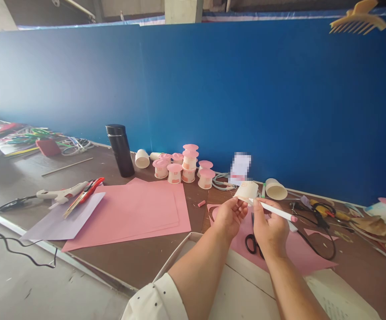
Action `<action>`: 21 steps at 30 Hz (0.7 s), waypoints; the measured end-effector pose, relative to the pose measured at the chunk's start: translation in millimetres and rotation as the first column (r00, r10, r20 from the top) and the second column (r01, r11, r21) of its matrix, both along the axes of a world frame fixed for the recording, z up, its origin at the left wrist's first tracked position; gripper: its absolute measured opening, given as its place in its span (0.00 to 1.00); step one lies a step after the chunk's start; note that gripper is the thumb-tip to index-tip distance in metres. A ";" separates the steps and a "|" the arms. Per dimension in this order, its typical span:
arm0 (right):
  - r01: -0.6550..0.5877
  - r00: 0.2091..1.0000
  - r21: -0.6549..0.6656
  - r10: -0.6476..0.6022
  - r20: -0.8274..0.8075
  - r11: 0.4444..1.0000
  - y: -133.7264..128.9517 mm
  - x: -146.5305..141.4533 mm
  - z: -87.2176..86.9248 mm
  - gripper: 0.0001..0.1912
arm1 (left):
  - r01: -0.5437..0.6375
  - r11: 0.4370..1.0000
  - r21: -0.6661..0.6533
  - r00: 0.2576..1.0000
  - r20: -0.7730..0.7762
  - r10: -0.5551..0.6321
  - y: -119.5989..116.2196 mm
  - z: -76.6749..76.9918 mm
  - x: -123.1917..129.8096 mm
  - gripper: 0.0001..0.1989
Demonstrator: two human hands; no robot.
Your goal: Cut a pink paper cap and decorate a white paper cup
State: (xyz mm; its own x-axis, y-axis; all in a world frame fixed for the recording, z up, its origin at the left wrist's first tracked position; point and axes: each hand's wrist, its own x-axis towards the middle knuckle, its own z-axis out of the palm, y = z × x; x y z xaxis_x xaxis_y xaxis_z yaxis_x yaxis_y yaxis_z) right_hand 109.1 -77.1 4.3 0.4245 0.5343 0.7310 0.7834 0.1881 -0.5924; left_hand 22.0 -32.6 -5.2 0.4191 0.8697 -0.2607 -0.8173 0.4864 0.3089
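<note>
My left hand (pixel 228 218) is closed on the rim of a white paper cup (pixel 248 188), which is turned bottom up and has small orange window-like lines on its side. In my right hand (pixel 273 232) is a white marker (pixel 277 210) with a pink end, its tip against or very near the cup's lower edge. A short pink cap (pixel 201 203) lies on the table to the left. Below my hands, black-handled scissors (pixel 251 244) rest on a pink sheet (pixel 308 255), partly hidden by my right hand.
Several cups with pink paper tops (pixel 174 172) stand along the blue partition (pixel 212 89), beside a black bottle (pixel 121 151). Plain cups (pixel 276 190) lie on their sides. Leftward are pink sheets (pixel 129 213), a red utility knife (pixel 88 191) and a corded glue gun (pixel 61 193).
</note>
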 end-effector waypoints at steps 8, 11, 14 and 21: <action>-0.004 1.000 0.018 0.004 -0.030 1.000 -1.5 -0.4 1.0 0.13 | 0.008 0.999 -0.033 1.000 0.017 -0.007 1.5 -1.1 0.4 0.04; -0.011 0.999 0.006 0.011 -0.030 1.000 -1.6 -0.2 0.9 0.12 | 0.017 0.999 -0.034 1.000 0.017 -0.017 2.0 -0.6 0.1 0.04; -0.014 1.000 -0.011 0.014 -0.014 1.000 -2.0 -0.2 0.6 0.12 | 0.020 0.999 -0.025 1.000 0.011 -0.019 1.7 -0.4 -0.2 0.04; -0.022 0.999 -0.037 0.023 0.030 0.999 -1.2 0.7 -0.4 0.12 | 0.018 1.000 0.008 1.000 -0.005 -0.018 0.8 0.1 0.0 0.05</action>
